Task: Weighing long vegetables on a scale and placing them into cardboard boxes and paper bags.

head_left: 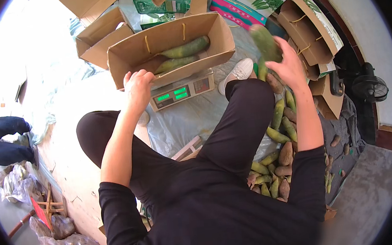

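Observation:
My right hand [290, 66] is wrapped round a thick green radish [265, 43], slightly smeared by motion, held up to the right of the open cardboard box [163, 33]. With my left hand [138, 85] I grip the near rim of that box at its left corner, fingers curled over the edge. Two long green radishes [185, 48] lie on the box's floor. Beneath the box is a digital scale [206, 84] with lit green displays. Beside my right leg, a heap of green radishes [277, 114] and brown-skinned roots [286, 154] spreads over the floor sheet.
More open cardboard boxes [304, 31] stand at the right and far left. Flat printed cartons [237, 4] lie at the back. A small black fan [370, 88] is at the right wall. Another person's dark trouser legs [3, 128] show at left, above plastic bags [69, 243].

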`<state>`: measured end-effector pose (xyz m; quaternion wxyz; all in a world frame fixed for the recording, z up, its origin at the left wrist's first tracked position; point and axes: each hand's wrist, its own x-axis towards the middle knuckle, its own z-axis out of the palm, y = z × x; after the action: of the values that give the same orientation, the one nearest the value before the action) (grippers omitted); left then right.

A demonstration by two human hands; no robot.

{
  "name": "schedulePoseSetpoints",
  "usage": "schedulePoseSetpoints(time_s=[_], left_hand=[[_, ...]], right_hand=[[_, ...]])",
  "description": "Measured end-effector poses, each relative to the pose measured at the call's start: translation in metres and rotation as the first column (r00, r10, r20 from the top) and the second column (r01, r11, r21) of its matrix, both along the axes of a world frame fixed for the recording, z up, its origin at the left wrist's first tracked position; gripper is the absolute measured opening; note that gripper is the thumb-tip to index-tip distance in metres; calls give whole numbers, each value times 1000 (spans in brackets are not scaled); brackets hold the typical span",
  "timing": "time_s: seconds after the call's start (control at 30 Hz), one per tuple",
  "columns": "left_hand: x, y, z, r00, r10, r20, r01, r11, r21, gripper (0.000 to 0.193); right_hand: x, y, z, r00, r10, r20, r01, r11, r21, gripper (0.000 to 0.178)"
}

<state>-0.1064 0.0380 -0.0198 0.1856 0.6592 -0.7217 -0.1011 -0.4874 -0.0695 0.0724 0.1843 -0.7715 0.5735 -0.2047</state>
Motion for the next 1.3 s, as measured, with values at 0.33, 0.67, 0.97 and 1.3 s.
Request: schedulePoseSetpoints(time_s=[0.33, 0.67, 0.97, 1.3], left_hand=[[-2, 0, 6, 999, 14, -50, -17, 999, -41, 14], [4, -5, 5, 999, 40, 34, -40, 999, -10, 18], [-1, -2, 5, 996, 64, 59, -63, 998, -20, 20], [12, -8, 8, 1000, -10, 27, 14, 988, -152, 21]], right_hand=[[192, -33, -26, 783, 452, -428, -501, 865, -2, 57], [177, -45, -33, 874, 435, -217, -469, 871, -146, 43], [-22, -11, -62, 947, 36, 318, -99, 978, 185, 38], [-124, 135, -197, 951, -307, 15, 269, 855, 443, 34]])
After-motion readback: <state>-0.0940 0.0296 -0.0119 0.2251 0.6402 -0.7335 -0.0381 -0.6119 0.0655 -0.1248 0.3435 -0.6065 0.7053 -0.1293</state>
